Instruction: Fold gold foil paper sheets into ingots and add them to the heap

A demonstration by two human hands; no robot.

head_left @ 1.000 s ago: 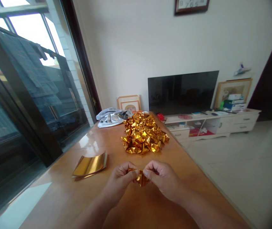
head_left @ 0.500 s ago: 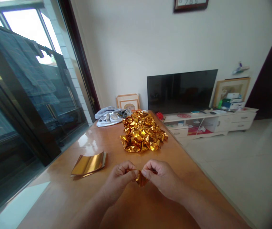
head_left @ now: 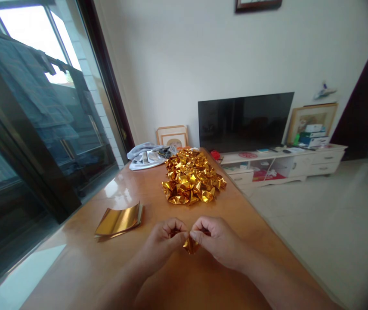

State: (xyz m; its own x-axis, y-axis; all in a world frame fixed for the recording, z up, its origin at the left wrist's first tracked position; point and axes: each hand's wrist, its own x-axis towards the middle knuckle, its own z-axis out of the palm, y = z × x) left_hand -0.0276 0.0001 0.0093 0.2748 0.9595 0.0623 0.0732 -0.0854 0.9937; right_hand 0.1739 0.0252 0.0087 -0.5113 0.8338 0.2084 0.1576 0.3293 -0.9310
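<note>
Between my two hands is a piece of folded gold foil paper, its lower part showing below the thumbs and the rest covered by fingers. My left hand pinches its left side, thumb against curled fingers. On the opposite side my right hand grips it the same way, the thumb tips nearly touching. Just beyond the hands lies a heap of folded gold foil pieces. Left of my left hand rests a stack of flat gold foil sheets, with curled edges.
The brown table has a pale sheet at its left edge. Grey and white cloth lies at the far end. Past the table stand a white TV cabinet and a television. A glass door is at left.
My thumbs have come closer together over the folded foil, covering more of its upper part. The whole view has shifted slightly; the heap and the stack look the same.
</note>
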